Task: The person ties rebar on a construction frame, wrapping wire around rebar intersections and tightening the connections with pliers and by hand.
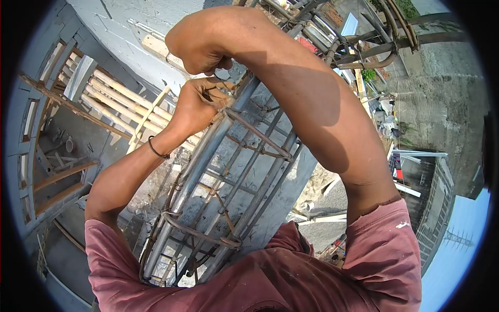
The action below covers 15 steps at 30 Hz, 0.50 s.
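A cage of steel reinforcing bars slants up and away in front of my chest, with bent stirrups around its long bars. At its far upper end, my left hand, below a dark wristband, has its fingers pinched against the outer bar. Just above it, my right hand is bent back over the cage, its fingers curled in. A thin dark strand shows between the two hands; which hand holds it is hard to make out. The right hand's fingertips are mostly hidden.
More bars with bent ends project at the upper right. Wooden poles span an opening on the left beside a grey block wall. A smooth concrete surface lies beneath the cage. Ground with scattered debris lies far below on the right.
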Each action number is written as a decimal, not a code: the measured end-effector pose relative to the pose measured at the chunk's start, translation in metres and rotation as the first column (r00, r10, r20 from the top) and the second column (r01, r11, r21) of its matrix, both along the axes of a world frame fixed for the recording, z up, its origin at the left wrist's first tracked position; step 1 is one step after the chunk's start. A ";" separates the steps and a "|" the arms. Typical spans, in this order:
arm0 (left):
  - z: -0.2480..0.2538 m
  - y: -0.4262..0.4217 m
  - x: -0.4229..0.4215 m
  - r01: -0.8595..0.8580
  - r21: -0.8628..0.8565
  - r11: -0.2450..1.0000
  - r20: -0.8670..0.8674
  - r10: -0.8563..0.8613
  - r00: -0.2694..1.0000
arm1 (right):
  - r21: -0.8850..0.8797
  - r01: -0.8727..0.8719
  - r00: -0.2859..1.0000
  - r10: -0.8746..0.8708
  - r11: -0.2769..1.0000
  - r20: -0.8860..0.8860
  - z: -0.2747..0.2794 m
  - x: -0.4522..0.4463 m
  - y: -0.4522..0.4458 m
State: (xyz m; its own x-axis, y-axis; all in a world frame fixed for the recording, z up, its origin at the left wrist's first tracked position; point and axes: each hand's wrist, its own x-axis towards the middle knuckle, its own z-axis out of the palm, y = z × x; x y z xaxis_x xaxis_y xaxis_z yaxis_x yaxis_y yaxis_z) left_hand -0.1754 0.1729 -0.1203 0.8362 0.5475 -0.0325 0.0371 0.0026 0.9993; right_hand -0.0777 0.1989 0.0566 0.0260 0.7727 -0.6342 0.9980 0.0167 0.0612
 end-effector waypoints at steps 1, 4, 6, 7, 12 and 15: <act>-0.001 0.001 0.000 0.004 0.012 1.000 -0.002 -0.004 1.000 | 0.012 0.004 1.000 -0.004 1.000 -0.002 0.000 0.002 0.001; 0.004 0.002 -0.002 0.103 -0.066 0.992 0.146 -0.093 0.985 | 0.084 -0.033 0.998 0.038 0.996 -0.056 0.007 0.005 -0.009; -0.008 0.010 0.000 0.079 0.082 0.994 0.114 -0.088 0.990 | 0.084 -0.062 0.995 0.068 0.995 -0.073 0.014 0.003 -0.011; -0.004 0.009 0.000 0.053 0.122 0.991 0.107 -0.066 0.992 | 0.070 -0.086 0.991 0.093 0.994 -0.095 0.010 0.003 -0.008; 0.015 0.002 0.002 -0.007 0.038 0.999 0.161 0.001 0.987 | 0.116 -0.174 0.972 0.189 0.978 -0.141 0.004 0.008 -0.003; 0.012 0.012 0.000 0.093 0.028 0.995 0.104 -0.096 0.990 | 0.096 -0.136 0.978 0.149 0.986 -0.142 0.006 0.010 0.000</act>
